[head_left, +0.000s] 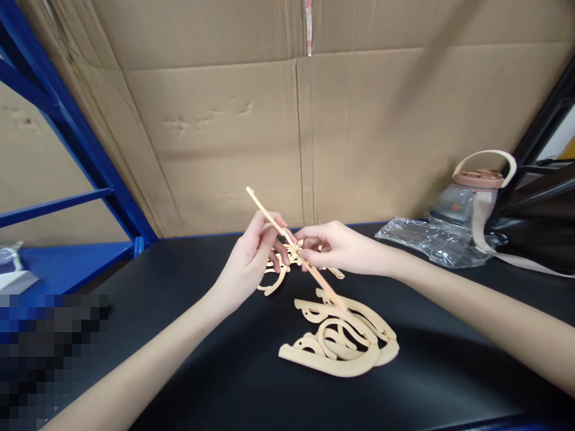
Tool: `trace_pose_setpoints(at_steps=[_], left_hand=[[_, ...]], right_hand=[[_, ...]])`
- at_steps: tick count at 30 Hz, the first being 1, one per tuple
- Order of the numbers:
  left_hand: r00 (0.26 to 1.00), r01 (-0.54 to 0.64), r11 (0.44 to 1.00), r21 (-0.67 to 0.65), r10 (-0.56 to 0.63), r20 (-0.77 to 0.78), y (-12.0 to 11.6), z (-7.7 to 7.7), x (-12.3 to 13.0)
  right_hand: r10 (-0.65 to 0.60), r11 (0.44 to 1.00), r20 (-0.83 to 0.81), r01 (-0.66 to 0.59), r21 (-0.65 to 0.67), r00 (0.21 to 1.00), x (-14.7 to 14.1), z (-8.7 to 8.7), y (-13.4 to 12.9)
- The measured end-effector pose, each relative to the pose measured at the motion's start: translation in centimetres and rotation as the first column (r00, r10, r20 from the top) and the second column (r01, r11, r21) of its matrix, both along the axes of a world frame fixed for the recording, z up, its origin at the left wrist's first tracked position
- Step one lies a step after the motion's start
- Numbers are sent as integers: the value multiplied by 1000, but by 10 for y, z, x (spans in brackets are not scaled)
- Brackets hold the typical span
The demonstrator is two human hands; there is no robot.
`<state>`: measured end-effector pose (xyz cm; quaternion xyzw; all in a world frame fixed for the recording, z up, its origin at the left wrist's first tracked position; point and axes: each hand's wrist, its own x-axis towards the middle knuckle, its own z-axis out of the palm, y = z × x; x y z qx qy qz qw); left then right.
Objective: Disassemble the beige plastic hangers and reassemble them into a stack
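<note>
We have a bare left hand point(251, 254) and right hand point(335, 246), with slim, bare forearms at eight point(171, 338) and four o'clock.

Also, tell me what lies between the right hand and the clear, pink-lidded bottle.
Crumpled clear plastic film lies on the black tabletop between the right hand and the bottle; the head view shows it.
</note>
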<state>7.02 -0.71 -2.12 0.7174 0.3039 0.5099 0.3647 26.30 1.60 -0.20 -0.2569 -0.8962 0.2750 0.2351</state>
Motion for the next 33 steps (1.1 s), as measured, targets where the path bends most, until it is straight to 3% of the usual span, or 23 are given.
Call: trace_pose_setpoints(at_steps=[1,2,4,5,7,9,11,13,15,17,19,21,23,24,26,29,31,33], left_hand=[[1000,13,999,-47,-12,18,1,0,0],[998,42,993,-112,-37,44,3,1,-1],[984,144,945,-294,-106,142,8,3,-4],[970,207,893,-400,-134,203,10,4,-6],[945,293,770,-567,-143,294,14,6,-10],[957,278,698,-660,-143,252,14,8,-13],[974,217,674,-706,-193,116,13,9,-14],[966,189,652,-735,-257,20,10,8,-12],[966,162,675,-720,-258,-24,7,6,-9],[971,110,753,-649,-220,-91,5,2,-4],[968,28,845,-534,-157,-197,3,-4,0],[941,-59,921,-384,-77,-330,2,-9,3],[883,-135,968,-213,20,-469,1,-11,3],[840,-169,979,-116,81,-537,2,-12,2],[720,-227,964,137,261,-643,7,-13,-4],[512,-172,833,525,531,-675,19,-20,-14],[431,-102,801,589,570,-700,28,-29,-20],[401,-81,834,546,529,-748,34,-39,-22]], right_hand=[[-104,978,63,90,186,993,0,1,-2],[-216,912,113,160,377,970,-1,1,-4],[-404,712,165,196,675,900,-1,1,-7],[-456,620,181,165,767,871,-1,1,-7],[-490,480,209,61,875,846,-1,-2,-7],[-457,374,230,-48,926,859,-1,-7,-4],[-407,309,252,-127,943,878,-1,-12,-1],[-383,287,264,-157,945,885,-3,-18,1],[-389,301,264,-149,942,883,-5,-24,2],[-397,357,281,-135,924,874,-8,-28,4],[-393,475,332,-120,872,857,-7,-29,7],[-377,635,378,-62,770,846,-3,-27,14],[-381,772,363,76,632,851,5,-26,26],[-404,805,322,166,570,856,9,-26,33],[-452,829,235,308,466,861,18,-30,47],[-491,826,165,397,399,856,23,-46,62],[-489,835,120,423,353,864,21,-59,68],[-469,849,62,430,308,881,18,-69,72]])
